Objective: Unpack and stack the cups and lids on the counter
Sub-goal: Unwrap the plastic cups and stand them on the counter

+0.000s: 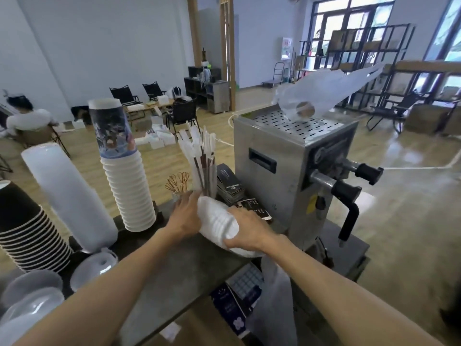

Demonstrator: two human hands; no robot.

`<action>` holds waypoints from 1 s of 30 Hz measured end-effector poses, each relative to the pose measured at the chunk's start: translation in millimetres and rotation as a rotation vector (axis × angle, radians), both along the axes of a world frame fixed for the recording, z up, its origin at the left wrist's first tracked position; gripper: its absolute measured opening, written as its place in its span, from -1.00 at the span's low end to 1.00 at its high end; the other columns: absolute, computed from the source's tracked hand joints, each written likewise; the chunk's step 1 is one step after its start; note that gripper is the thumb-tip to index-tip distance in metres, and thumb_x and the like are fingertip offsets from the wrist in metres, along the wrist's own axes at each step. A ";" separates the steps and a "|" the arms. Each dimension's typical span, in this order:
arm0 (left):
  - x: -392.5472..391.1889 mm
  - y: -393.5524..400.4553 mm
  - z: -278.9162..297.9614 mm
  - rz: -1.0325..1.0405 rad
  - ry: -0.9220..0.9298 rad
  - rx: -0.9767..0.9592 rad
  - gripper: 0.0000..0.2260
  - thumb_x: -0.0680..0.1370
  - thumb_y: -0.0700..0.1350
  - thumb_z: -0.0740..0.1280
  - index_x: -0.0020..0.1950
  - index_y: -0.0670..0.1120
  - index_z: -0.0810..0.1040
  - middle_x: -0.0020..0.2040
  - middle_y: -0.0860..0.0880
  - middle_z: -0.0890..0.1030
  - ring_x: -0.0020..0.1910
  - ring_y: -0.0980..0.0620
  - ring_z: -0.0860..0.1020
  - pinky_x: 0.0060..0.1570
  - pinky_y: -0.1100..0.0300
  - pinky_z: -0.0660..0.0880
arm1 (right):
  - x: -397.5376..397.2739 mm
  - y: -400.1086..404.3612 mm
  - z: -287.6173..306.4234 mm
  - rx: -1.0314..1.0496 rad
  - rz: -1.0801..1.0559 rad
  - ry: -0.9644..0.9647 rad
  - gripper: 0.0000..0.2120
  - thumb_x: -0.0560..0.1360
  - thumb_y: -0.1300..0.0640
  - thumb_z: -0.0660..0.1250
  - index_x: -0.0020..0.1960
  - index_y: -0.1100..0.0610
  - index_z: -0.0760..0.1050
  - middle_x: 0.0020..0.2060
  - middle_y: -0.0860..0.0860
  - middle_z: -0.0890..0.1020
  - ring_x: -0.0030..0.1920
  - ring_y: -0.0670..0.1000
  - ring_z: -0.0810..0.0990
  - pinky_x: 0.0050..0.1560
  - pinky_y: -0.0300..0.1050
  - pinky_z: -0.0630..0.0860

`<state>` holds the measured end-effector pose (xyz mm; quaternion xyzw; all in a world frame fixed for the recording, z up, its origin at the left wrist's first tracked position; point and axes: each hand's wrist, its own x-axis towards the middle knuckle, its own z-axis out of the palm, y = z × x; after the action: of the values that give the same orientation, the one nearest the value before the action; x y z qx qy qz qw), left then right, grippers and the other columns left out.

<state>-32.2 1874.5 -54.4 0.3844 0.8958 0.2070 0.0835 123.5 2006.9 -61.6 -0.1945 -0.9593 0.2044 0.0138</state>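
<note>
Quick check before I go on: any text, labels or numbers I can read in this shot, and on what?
Nothing reads for certain.
Black packets beside the straws: white print, too blurred.
Black packet by the right hand: white lettering, too small.
Yellow sticker on the steel machine: unreadable.
Printed cup: picture only.

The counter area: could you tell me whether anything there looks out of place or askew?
Yes. An empty clear plastic bag lies loose on the steel machine, billowing over its slotted top. The tall white cup stack on the left leans noticeably. Both hands hold the lid stack tilted sideways.
</note>
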 end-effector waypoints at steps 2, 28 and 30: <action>-6.4 -0.9 -0.5 0.013 -0.157 0.038 -0.34 0.52 -0.34 0.30 0.58 -0.07 0.18 0.55 -0.14 0.24 0.53 -0.17 0.24 0.46 -0.01 0.23 | 4.6 8.0 -1.6 -0.021 0.124 0.052 -0.16 0.38 -0.15 0.49 0.56 -0.02 0.22 0.42 0.01 0.43 0.40 0.09 0.42 0.35 0.04 0.42; -4.8 -143.9 9.5 0.596 -0.673 0.721 -0.88 0.49 -0.37 0.23 -0.08 -0.20 0.51 -0.19 -0.18 0.51 -0.19 -0.13 0.49 -0.25 0.06 0.48 | -30.4 -39.6 -49.6 -0.134 -0.174 0.485 -0.06 0.36 -0.54 0.22 0.52 0.05 0.26 0.43 0.00 0.38 0.40 0.06 0.37 0.42 0.09 0.32; -4.1 -144.7 13.9 0.681 -0.824 0.818 -0.82 0.52 -0.40 0.16 0.02 -0.26 0.51 -0.21 -0.20 0.53 -0.30 -0.10 0.54 -0.36 0.08 0.55 | -24.4 -35.4 -50.9 -0.130 -0.120 0.454 0.00 0.32 -0.55 0.29 0.55 0.03 0.20 0.46 -0.01 0.33 0.43 0.04 0.33 0.45 0.08 0.30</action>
<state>-36.3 1729.8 -40.5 -0.0294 0.7115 0.6741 0.1962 99.0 1971.5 -112.5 -0.2008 -0.9031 0.3030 0.2288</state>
